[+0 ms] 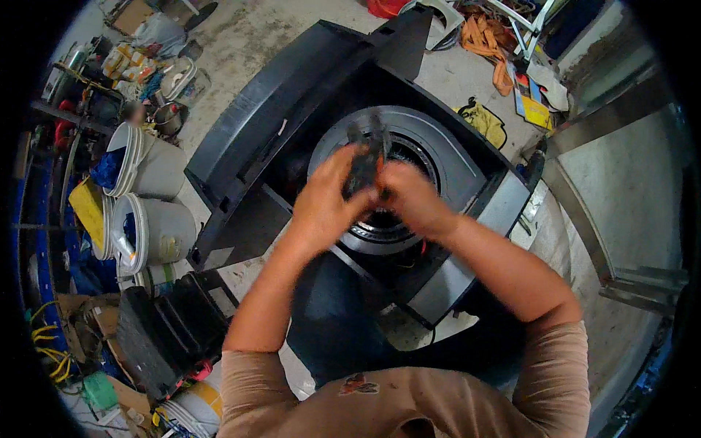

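A large black appliance casing (pixel 270 102) lies opened in front of me, with a round grey fan housing (pixel 456 150) inside it. Above the housing's round opening, my left hand (pixel 326 191) is closed round a dark, blurred object (pixel 363 164) whose kind I cannot make out. My right hand (pixel 412 196) meets it from the other side, fingers curled. A bit of orange shows between the hands, and motion blur hides what the right fingers hold. Below them, the ringed rim (pixel 380 235) of the opening shows.
White buckets (pixel 171 230) stand at the left, near a black toolbox (pixel 171 325). A shelf of cluttered tools (pixel 66 139) lines the far left. Orange straps (pixel 485 47) and a yellow cloth (pixel 483 124) lie beyond the casing. A metal-framed door (pixel 584 212) is at the right.
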The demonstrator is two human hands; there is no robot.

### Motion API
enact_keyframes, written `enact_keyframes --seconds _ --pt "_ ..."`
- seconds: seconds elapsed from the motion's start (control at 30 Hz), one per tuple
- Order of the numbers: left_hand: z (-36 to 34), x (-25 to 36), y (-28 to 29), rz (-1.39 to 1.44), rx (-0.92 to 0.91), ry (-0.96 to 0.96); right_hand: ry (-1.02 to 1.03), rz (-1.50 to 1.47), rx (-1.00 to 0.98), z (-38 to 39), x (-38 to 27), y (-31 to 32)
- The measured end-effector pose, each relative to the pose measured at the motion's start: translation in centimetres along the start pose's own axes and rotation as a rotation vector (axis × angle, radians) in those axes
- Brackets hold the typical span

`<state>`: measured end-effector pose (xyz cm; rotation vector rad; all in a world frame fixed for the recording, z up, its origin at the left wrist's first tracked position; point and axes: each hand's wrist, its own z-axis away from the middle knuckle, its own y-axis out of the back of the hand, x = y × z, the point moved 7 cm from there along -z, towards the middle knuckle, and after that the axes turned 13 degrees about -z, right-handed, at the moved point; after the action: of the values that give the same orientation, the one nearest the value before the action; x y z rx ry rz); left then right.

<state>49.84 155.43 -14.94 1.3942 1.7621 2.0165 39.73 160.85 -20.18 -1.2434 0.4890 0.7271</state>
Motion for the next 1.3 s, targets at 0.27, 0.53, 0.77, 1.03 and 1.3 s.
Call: enact_keyframes --seconds 0.27,0.53,0.77,1.03,1.3 --pt "15.6 -11.6 9.8 -0.205 0.041 0.461 0.237 0.741 0.258 13.9 -10.7 -1.9" --pt "15.9 -11.0 7.5 -0.577 0.06 0.258 -1.23 0.797 0.367 49.1 2.0 8.6" --pt "5.2 0.2 4.6 -0.353 0.104 -0.058 -1.035 0.116 0.723 59.8 28.7 10.6" --pt "3.0 0.7 3.5 -0.303 0.092 -0.203 -0.9 0.001 0.658 59.0 32.8 9.1" --pt "3.2 -3.8 -1.6 -0.144 0.037 -0.294 -0.988 -0.093 0.657 62.7 33.9 4.6"
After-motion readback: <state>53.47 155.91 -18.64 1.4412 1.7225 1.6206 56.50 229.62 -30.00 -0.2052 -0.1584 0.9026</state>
